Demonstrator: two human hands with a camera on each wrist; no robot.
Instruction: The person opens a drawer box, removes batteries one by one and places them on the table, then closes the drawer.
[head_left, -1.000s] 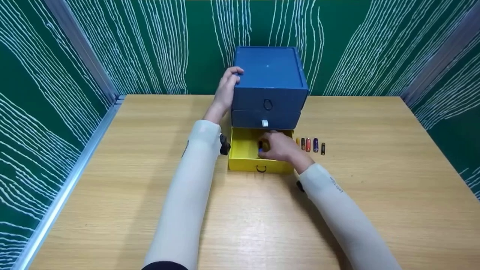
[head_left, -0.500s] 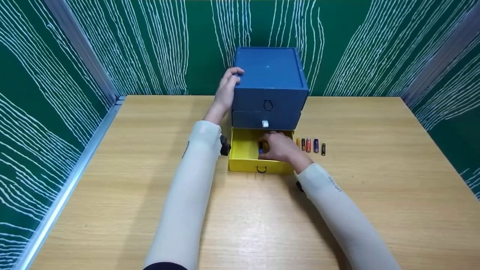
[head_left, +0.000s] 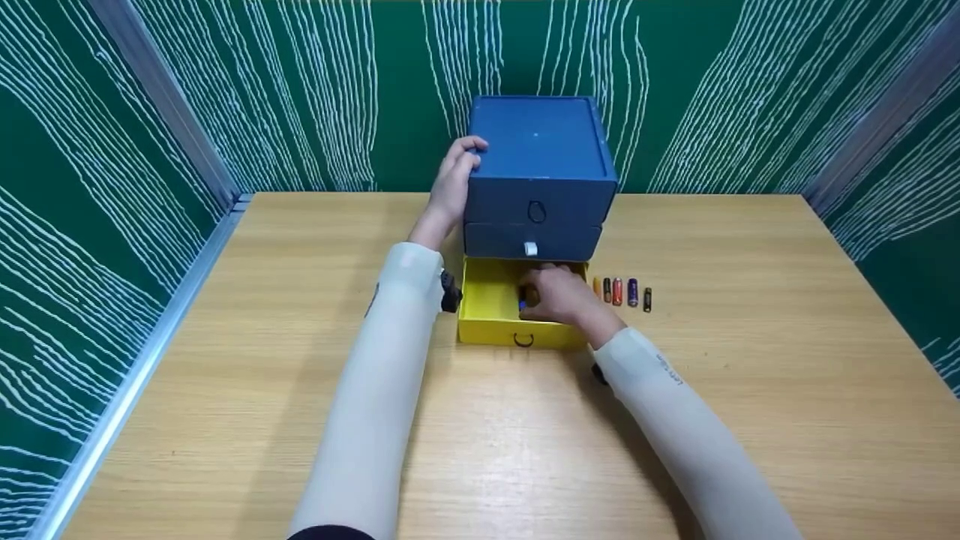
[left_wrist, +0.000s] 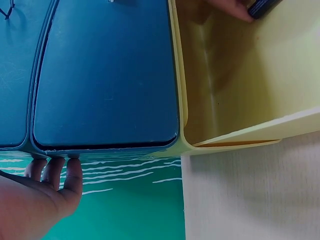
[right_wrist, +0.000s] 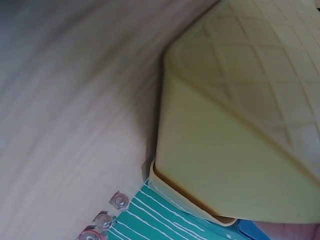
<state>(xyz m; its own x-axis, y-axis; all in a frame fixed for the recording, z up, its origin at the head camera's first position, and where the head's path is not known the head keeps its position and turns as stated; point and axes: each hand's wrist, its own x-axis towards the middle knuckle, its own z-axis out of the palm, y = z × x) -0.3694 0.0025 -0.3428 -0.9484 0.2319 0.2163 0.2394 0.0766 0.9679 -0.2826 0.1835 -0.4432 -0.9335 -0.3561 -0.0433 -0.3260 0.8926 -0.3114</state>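
My left hand (head_left: pixel 451 184) rests against the left side of a blue drawer cabinet (head_left: pixel 536 139), fingertips at its top edge. In the left wrist view its bent fingers (left_wrist: pixel 73 175) touch the side wall. Below the blue drawers, a yellow drawer (head_left: pixel 487 331) stands pulled out. My right hand (head_left: pixel 559 292) reaches into its right part, thumb and fingers pinching a dark battery (left_wrist: pixel 261 7) with some blue showing. The palm and back of the hand hide much of what lies under them. Only a sliver of the right hand shows in the right wrist view.
On the wooden table (head_left: pixel 480 450), right of the drawer, several batteries (head_left: pixel 617 291) lie in a row, red, purple, black and orange. A white pull (head_left: pixel 530 248) and a dark ring handle (head_left: pixel 536 211) jut from the blue fronts. A green wall (head_left: pixel 405 90) with white lines rises behind.
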